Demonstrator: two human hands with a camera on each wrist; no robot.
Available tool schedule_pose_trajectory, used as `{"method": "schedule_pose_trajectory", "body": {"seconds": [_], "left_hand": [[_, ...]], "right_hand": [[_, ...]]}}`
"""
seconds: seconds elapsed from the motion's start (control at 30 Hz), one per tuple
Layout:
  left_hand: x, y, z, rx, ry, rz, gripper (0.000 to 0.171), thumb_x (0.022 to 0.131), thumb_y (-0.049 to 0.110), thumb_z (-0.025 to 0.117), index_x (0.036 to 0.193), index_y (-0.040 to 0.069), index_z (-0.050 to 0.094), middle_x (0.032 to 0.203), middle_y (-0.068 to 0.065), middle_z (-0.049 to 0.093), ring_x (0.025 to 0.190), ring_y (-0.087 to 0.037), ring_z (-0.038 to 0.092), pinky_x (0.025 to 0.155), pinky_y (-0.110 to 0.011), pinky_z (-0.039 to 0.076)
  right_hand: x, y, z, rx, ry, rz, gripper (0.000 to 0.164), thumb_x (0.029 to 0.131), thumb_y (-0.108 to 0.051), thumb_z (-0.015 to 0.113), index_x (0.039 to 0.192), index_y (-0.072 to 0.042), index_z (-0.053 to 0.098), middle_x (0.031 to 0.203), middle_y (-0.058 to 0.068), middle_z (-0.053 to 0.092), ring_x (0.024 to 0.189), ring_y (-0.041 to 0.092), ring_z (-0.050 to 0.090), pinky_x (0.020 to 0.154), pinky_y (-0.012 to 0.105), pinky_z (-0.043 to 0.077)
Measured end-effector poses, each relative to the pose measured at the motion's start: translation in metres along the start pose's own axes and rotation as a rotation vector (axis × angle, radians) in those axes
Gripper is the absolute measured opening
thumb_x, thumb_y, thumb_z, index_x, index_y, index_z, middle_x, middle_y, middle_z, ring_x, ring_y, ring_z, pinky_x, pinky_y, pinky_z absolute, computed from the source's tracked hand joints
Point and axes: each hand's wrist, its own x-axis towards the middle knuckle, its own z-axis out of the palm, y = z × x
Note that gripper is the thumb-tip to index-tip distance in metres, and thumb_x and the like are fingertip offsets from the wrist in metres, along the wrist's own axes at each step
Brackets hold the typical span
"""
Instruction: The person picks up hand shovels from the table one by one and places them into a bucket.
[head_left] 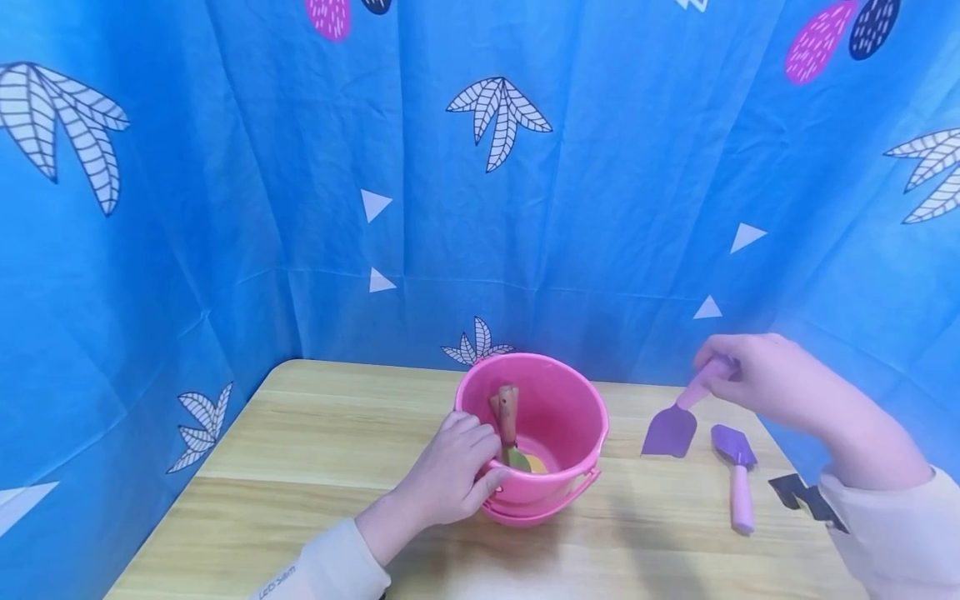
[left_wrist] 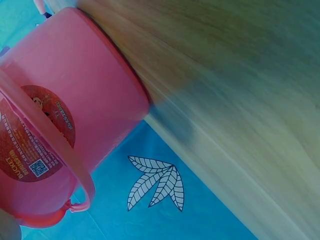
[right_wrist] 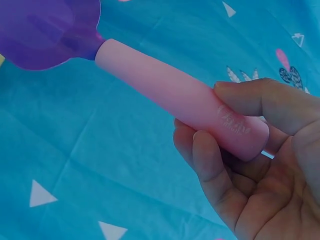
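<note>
Bucket (head_left: 558, 408) of smooth pink plastic, round and mouth up, stands on the pale wood-grain table (head_left: 322, 450) in front of you, twelve o'clock being the far edge in the head view. Inside it, leaning toward its ten o'clock side, are brown wooden handles (head_left: 508, 412), at least two, with their ends below the rim. A green blade (head_left: 517, 459) shows beneath them, and something yellow (head_left: 536, 464) lies at the bottom, mostly hidden, so you cannot tell its shape. The bucket's pink plastic carrying handle (head_left: 576, 497) hangs down on its near side, round to five o'clock. Your left wrist view also shows a round red printed label (left_wrist: 30, 155) on the outer wall, partly crossed by that carrying handle.

Your left hand (head_left: 459, 471) grips the rim at about eight o'clock, fingers over the edge and thumb against the outside.

At three o'clock from the bucket, raised above the table and outside the bucket, is a toy shovel with a flat purple blade and a pink handle (head_left: 670, 429). Your right hand (head_left: 750, 379) holds it near the handle's end, thumb on one side and curled fingers on the other; the blade points down toward seven o'clock.

A second toy shovel, with a scooped purple blade and a pink handle (head_left: 741, 500), lies on the table between three and four o'clock from the bucket, blade toward twelve, handle toward six.
</note>
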Motion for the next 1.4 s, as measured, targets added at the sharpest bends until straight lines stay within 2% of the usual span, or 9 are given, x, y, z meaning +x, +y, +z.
{"method": "schedule_pose_trajectory", "body": {"seconds": [0.07,0.17,0.27,0.47,0.67,0.9,1.07,1.27,1.4], "left_hand": [[0.0,-0.001,0.001,-0.003,0.0,0.002,0.03,0.103,0.048,0.045,0.085,0.024,0.051,0.082,0.012,0.049,0.087,-0.007,0.044,0.092,-0.032,0.038],[0.0,-0.001,0.001,-0.011,-0.003,-0.002,0.029,0.103,0.048,0.046,0.086,0.025,0.051,0.082,0.013,0.048,0.087,-0.006,0.043,0.092,-0.032,0.037],[0.001,-0.002,0.0,-0.016,-0.007,-0.008,0.027,0.102,0.047,0.049,0.087,0.025,0.051,0.082,0.013,0.048,0.088,-0.006,0.043,0.093,-0.031,0.037],[0.002,-0.001,0.0,-0.014,-0.009,-0.011,0.019,0.096,0.039,0.061,0.088,0.024,0.053,0.082,0.012,0.049,0.088,-0.006,0.043,0.093,-0.032,0.038],[0.002,-0.002,0.001,0.001,0.008,0.008,0.025,0.101,0.046,0.05,0.088,0.024,0.052,0.082,0.013,0.048,0.087,-0.006,0.043,0.092,-0.032,0.038],[0.002,-0.002,0.002,0.008,0.026,0.025,0.027,0.102,0.047,0.047,0.088,0.024,0.053,0.082,0.012,0.049,0.087,-0.007,0.044,0.091,-0.032,0.039],[0.001,-0.003,0.003,0.005,0.032,0.027,0.026,0.102,0.045,0.048,0.087,0.024,0.052,0.081,0.012,0.048,0.085,-0.007,0.044,0.09,-0.032,0.038],[0.001,-0.003,0.003,-0.004,0.043,0.028,0.025,0.101,0.044,0.05,0.086,0.024,0.052,0.08,0.012,0.047,0.085,-0.007,0.043,0.09,-0.033,0.038],[0.001,-0.003,0.003,-0.002,0.044,0.033,0.023,0.099,0.043,0.054,0.087,0.024,0.052,0.08,0.012,0.048,0.086,-0.007,0.044,0.09,-0.033,0.038]], "right_hand": [[0.001,-0.002,-0.005,-0.007,-0.003,0.008,0.017,0.091,-0.009,0.069,0.108,-0.011,0.068,0.086,-0.019,0.073,0.057,0.008,0.044,0.061,0.027,0.041],[0.001,-0.004,-0.013,0.005,-0.015,0.031,0.018,0.092,-0.01,0.068,0.11,-0.011,0.067,0.088,-0.018,0.073,0.051,0.008,0.039,0.053,0.028,0.038],[0.003,-0.006,-0.021,-0.008,0.001,0.037,0.02,0.092,-0.009,0.068,0.111,-0.009,0.066,0.089,-0.013,0.074,0.048,0.009,0.038,0.049,0.029,0.036],[0.006,-0.01,-0.037,-0.048,0.024,0.05,0.022,0.091,-0.011,0.07,0.113,-0.007,0.067,0.088,-0.009,0.073,0.058,0.012,0.05,0.055,0.029,0.041],[0.008,-0.017,-0.051,-0.063,0.056,0.063,0.02,0.092,-0.013,0.07,0.112,-0.008,0.068,0.088,-0.007,0.074,0.054,0.013,0.048,0.052,0.029,0.04],[0.014,-0.027,-0.061,-0.089,0.099,0.01,0.021,0.092,-0.013,0.071,0.113,-0.01,0.069,0.089,-0.006,0.073,0.062,0.012,0.053,0.055,0.029,0.043],[0.02,-0.043,-0.065,-0.083,0.135,-0.036,0.019,0.09,-0.014,0.075,0.109,-0.015,0.07,0.089,-0.008,0.073,0.067,0.013,0.054,0.057,0.03,0.044],[0.029,-0.061,-0.063,-0.045,0.178,-0.12,0.015,0.089,-0.013,0.076,0.103,-0.016,0.07,0.085,-0.009,0.074,0.061,0.012,0.05,0.056,0.028,0.042],[0.034,-0.068,-0.059,-0.013,0.167,-0.153,0.013,0.091,-0.014,0.073,0.104,-0.015,0.07,0.087,-0.008,0.074,0.056,0.013,0.043,0.054,0.029,0.039]]}}
